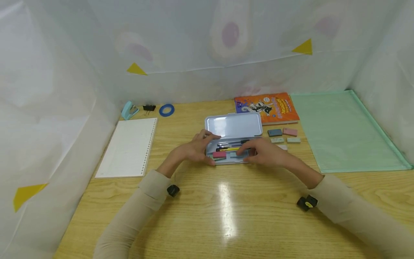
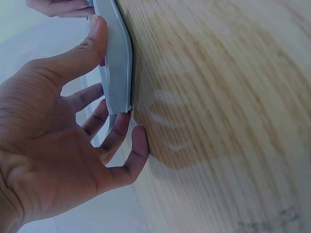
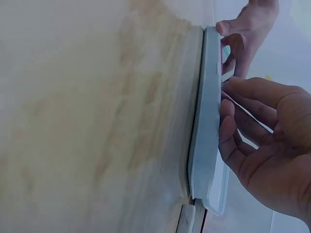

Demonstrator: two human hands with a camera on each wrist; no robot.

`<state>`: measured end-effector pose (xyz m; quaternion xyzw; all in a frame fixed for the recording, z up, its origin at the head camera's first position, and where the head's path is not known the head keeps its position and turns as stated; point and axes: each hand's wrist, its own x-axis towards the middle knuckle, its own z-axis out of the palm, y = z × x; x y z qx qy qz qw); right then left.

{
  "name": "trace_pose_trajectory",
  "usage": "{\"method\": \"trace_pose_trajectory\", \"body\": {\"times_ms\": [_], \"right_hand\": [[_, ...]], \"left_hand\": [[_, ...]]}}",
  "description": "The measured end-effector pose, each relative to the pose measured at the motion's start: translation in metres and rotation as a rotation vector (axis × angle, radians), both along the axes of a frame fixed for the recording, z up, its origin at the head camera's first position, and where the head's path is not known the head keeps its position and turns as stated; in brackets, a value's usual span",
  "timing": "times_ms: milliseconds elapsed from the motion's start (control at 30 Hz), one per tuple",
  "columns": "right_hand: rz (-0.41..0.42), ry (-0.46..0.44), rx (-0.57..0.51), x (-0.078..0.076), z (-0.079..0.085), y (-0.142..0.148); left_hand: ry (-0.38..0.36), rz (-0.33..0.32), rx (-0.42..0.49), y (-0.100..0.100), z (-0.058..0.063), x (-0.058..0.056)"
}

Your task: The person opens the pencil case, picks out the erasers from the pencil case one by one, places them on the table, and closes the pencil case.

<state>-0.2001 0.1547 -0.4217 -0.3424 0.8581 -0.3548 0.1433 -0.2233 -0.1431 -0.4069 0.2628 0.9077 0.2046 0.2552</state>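
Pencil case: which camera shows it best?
The head view: it looks down into the open case. The left wrist view shows mainly its outer wall, cut off by the frame's top; the right wrist view shows that wall's full length, with hardly any inside.

The left hand, palm showing, sets its thumb against a pale grey-blue case, bent fingers around the case's end. The right hand partly shows at top left. Wood-grained surface fills the right.
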Motion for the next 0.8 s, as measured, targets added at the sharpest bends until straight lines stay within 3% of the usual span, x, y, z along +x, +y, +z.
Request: {"method": "trace_pose_trajectory", "body": {"times_ms": [267, 567, 800], "right_hand": [[0.024, 0.025, 0.011, 0.0036, 0.0014, -0.0055], [-0.061, -0.042, 0.045, 0.0057, 0.0041, -0.0039], [-0.061, 0.02, 0.024, 0.0049, 0.0004, -0.0096]], "left_hand": [[-0.004, 0.006, -0.002, 0.0001, 0.0, 0.0], [-0.003, 0.006, 0.001, -0.0003, 0.0008, 0.0008], [-0.007, 0.012, 0.006, -0.0001, 0.0012, 0.0006]]}}
